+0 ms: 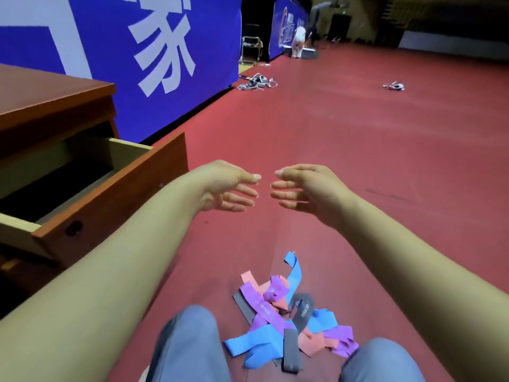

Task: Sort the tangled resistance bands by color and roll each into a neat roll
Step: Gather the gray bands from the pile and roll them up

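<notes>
Both hands, left (231, 188) and right (300, 188), hover open and empty, fingertips nearly meeting. The tangled bands (286, 321) lie on the floor (330, 150) well below them, between the knees, about equally near either hand.

Empty hands (264, 188) apart, tangled bands (286, 323) on floor (358, 147)

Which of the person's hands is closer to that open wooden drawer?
Left. The left hand hovers just right of the drawer front; the right hand hangs farther right, beyond the left one.
</notes>
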Available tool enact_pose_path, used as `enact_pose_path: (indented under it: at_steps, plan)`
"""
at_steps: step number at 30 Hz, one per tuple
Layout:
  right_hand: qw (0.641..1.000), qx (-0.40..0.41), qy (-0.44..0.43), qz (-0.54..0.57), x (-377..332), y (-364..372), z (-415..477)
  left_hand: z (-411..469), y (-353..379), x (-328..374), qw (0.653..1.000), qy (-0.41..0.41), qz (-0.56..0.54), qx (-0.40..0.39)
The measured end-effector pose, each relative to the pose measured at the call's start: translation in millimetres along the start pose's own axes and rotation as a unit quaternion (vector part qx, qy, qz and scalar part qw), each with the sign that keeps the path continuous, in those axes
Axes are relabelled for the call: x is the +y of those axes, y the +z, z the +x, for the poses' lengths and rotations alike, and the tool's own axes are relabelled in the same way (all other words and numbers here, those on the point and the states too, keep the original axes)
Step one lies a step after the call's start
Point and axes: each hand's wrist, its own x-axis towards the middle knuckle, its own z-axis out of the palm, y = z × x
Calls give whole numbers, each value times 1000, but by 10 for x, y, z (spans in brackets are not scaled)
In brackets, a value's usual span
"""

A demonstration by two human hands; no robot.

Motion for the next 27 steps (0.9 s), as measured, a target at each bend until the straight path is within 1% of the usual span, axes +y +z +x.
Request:
enact_pose_path:
  at_steps: [2, 4, 6, 8, 11, 14, 20, 24, 27]
  plan:
    - [1000, 16, 8, -2, 55, -183, -67, -3, 118, -22, 1000, -4, -14, 8]
    - [999, 50, 15, 3, 122, -428, -206, 12, 329, -22, 999, -3, -35, 22]
    - [996, 89, 16, 24, 267, -790, -411, -13, 696, 1, 999, -7, -33, 20]
    - [992, 116, 24, 48, 435, -1069, -537, -18, 1014, 15, 1000, -9, -20, -1]
    - [988, 128, 35, 74, 656, -1290, -566, 61, 1341, 1, 1000, -8, 0, -23]
    - [988, 123, 62, 68, 922, -1426, -422, 243, 1595, -105, 999, -22, 3, -35]
    - [978, 104, 176, 26, 1726, -1451, 179, 993, 1710, -797, 991, -128, 20, -30]
    - [957, 115, 264, 25, 2370, -1459, 693, 1668, 1687, -1373, 980, -196, 29, -35]
    - [941, 120, 315, 21, 2829, -1465, 1073, 2122, 1703, -1825, 972, -229, 28, -36]
